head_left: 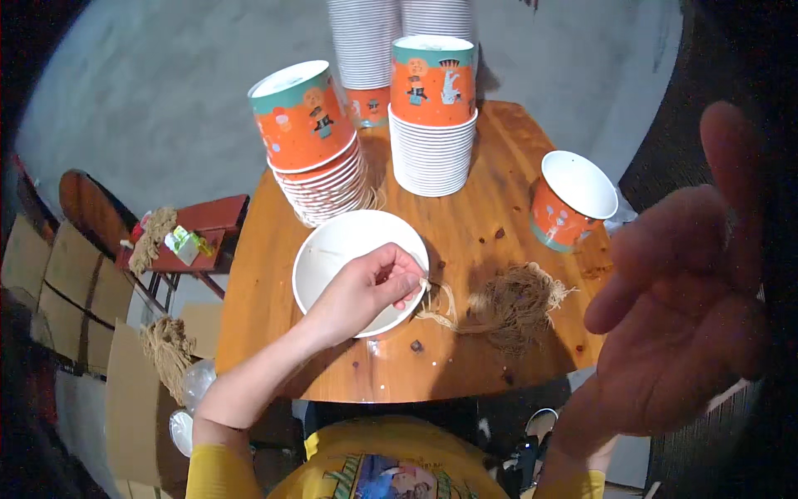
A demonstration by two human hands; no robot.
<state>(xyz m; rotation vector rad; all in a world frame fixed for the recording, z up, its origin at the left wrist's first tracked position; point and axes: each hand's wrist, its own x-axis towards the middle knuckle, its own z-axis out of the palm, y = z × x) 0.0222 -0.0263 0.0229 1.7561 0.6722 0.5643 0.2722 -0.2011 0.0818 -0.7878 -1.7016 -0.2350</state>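
My left hand (pixel 366 291) pinches a piece of brown twine (pixel 436 303) at the rim of a white paper cup (pixel 332 245) that stands open on the wooden table (pixel 465 224). The twine runs right to a loose bundle of twine (pixel 519 303) lying on the table. My right hand (pixel 690 291) is raised close to the camera on the right, fingers spread, holding nothing. An orange printed paper cup (pixel 569 204) lies tilted on the table beyond the bundle.
Two leaning stacks of orange cups (pixel 312 137) (pixel 432 116) stand at the table's far side, with taller white stacks (pixel 366 41) behind. To the left are a small red stool (pixel 199 237) with twine, cardboard boxes (pixel 133 399) and another twine bundle (pixel 170 349).
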